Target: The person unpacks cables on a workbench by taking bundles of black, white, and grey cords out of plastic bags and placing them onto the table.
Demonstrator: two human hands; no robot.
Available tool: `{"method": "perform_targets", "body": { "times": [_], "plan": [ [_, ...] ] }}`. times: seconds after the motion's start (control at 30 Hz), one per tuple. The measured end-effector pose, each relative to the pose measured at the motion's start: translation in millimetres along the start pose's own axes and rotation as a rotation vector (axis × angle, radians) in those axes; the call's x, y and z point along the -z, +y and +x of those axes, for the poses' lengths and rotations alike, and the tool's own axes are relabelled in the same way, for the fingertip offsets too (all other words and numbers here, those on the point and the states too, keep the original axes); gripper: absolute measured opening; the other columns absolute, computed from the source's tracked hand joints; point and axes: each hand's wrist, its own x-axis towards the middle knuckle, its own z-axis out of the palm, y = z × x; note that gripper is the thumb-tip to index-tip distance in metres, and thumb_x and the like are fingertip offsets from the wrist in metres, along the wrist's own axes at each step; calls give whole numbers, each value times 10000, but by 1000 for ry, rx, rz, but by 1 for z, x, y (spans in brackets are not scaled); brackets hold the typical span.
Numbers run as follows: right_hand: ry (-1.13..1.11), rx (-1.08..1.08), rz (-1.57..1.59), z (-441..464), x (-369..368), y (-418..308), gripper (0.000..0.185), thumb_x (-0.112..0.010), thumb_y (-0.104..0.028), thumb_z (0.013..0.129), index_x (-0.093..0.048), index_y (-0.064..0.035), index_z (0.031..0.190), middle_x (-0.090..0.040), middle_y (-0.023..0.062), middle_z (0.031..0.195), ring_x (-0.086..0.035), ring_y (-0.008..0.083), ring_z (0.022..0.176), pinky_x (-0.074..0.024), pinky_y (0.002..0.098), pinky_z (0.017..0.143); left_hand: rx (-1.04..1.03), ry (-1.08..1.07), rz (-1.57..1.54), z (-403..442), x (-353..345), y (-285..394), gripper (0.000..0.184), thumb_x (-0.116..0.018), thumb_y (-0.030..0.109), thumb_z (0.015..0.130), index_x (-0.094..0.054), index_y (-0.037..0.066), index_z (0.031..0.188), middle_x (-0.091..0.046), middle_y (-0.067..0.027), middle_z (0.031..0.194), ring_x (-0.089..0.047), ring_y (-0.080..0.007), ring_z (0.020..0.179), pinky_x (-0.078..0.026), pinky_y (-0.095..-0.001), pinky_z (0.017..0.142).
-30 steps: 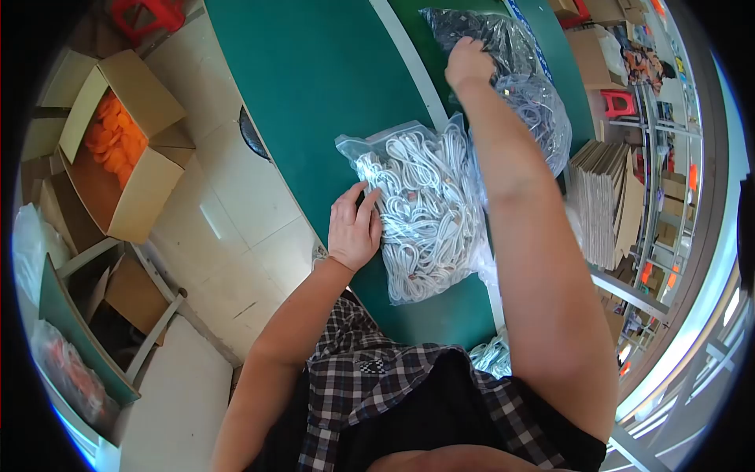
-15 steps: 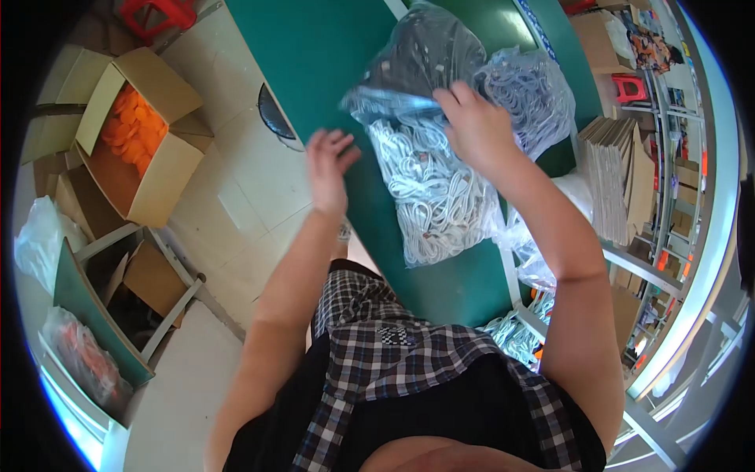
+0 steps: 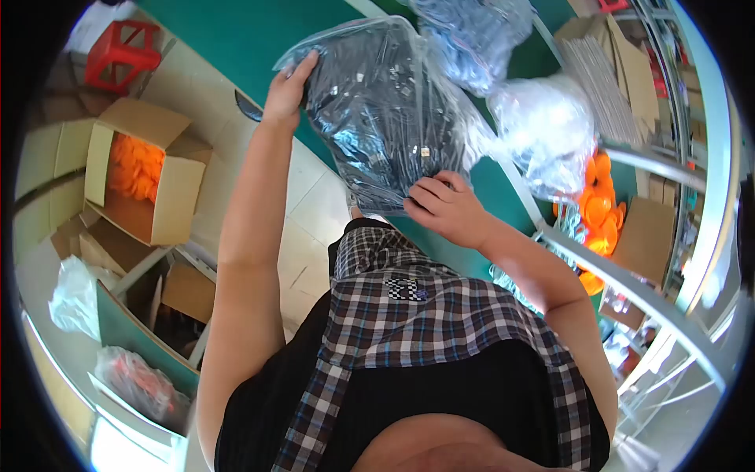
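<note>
Green table (image 3: 208, 33) crosses the room, and an open carton (image 3: 178, 200) stands apart at the person's left. Over the table's edge is a clear bag with dark contents (image 3: 366, 110). Left hand (image 3: 286, 94) grasps its upper corner, thumb on top; right hand (image 3: 450, 208) lies curled at the lower edge, whether pinching I cannot tell. Better to share the weight evenly, without stretching the plastic.

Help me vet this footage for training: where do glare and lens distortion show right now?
Head view: fisheye distortion bows lines along the right edge, corners black; head view: glare streaks the dark bag and pale plastic bag; head view: lower-left patch washed out.
</note>
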Motion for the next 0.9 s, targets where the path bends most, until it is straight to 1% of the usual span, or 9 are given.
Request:
{"method": "perform_targets", "body": {
  "times": [0.13, 0.37, 0.47, 0.53, 0.6, 0.63, 0.7, 0.77, 0.9],
  "plan": [
    [66, -73, 8, -37, 16, -8, 239, -628, -153, 815, -601, -124, 1050, -585, 38, 1131, -542, 212, 1068, -411, 396, 941, -249, 20, 49, -79, -49, 25, 260, -645, 157, 940, -634, -25, 1124, -693, -88, 1005, -637, -123, 840, -510, -213, 737],
    [139, -286, -56, -197, 60, -84, 230, -616, -180, 831, -630, -130, 1055, -582, 48, 1169, -536, 220, 1069, -416, 392, 937, -494, -464, 159, -217, -150, 7, 307, -561, 123, 962, -561, -37, 1224, -660, -129, 1134, -644, -184, 970, -510, -285, 867],
    [141, -500, -111, -279, 76, -146, 228, -619, -189, 834, -641, -135, 1054, -581, 49, 1183, -532, 222, 1082, -418, 390, 938, -576, -783, 170, -274, -206, -34, 378, -572, 129, 923, -521, -35, 1259, -639, -139, 1158, -625, -207, 989, -486, -315, 910],
    [149, -632, -135, -334, 83, -191, 227, -621, -198, 837, -652, -140, 1054, -580, 50, 1197, -527, 224, 1094, -419, 388, 939, -464, -885, 194, -331, -248, -64, 419, -665, 68, 782, -599, -46, 1180, -671, -98, 1031, -612, -190, 878, -494, -294, 818],
    [129, -758, -289, -391, 85, -239, 236, -637, -207, 833, -658, -156, 1062, -575, 43, 1196, -522, 226, 1093, -421, 388, 942, -304, -1035, 334, -372, -287, -99, 387, -676, 34, 766, -620, -38, 1143, -675, -98, 1006, -607, -180, 851, -497, -292, 794],
    [144, -777, -307, -420, 85, -265, 236, -637, -207, 833, -658, -156, 1062, -575, 43, 1196, -522, 226, 1093, -421, 388, 942, -316, -1232, 272, -394, -315, -117, 320, -668, 22, 795, -640, -22, 1112, -679, -100, 993, -601, -162, 823, -499, -284, 762],
    [74, -1007, -361, -482, 82, -311, 242, -618, -237, 841, -644, -191, 1078, -564, 21, 1193, -524, 204, 1090, -403, 352, 971, -254, -1313, 412, -446, -355, -159, 289, -671, 20, 817, -645, -24, 1101, -679, -105, 1017, -599, -146, 838, -494, -271, 768],
    [75, -1107, -417, -553, 76, -336, 262, -621, -248, 831, -646, -198, 1087, -554, 14, 1187, -517, 199, 1101, -405, 346, 974, -339, -1516, 386, -501, -412, -208, 280, -673, 34, 837, -644, -28, 1108, -689, -93, 1009, -606, -139, 835, -494, -262, 766],
    [17, -1258, -477, -683, 90, -374, 244, -617, -235, 823, -652, -184, 1058, -550, 17, 1202, -510, 203, 1135, -413, 341, 966, -568, -1557, 361, -580, -489, -311, 302, -683, 70, 857, -621, -19, 1139, -693, -60, 943, -615, -163, 777, -500, -265, 752]
  ]
}}
